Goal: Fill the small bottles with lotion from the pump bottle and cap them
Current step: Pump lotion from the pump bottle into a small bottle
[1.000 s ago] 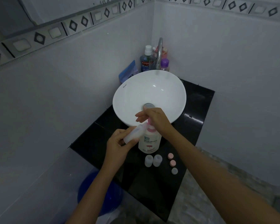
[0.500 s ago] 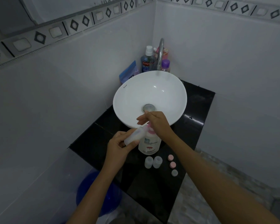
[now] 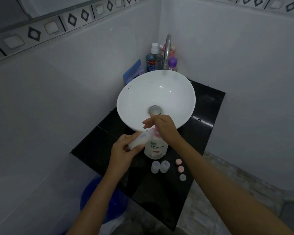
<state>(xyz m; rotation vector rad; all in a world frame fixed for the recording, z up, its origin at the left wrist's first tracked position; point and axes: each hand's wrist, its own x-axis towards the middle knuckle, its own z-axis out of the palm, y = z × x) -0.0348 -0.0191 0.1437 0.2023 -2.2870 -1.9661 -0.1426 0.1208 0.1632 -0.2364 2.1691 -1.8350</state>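
Bottles: two small empty ones (image 3: 160,166) stand near the left grip (image 3: 124,150), which holds a third small bottle (image 3: 139,139) tilted at the pump bottle (image 3: 156,147), labelled "Shokubutsu". Three caps (image 3: 180,169) lie below the right grip (image 3: 161,125), fingers straight, pressing the pump on the black table (image 3: 95,146).

Head view looks steeply down, close above the black counter (image 3: 202,106) corner

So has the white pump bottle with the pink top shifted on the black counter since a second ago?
No. The pump bottle stands just as close under the front rim of the white sink as before.
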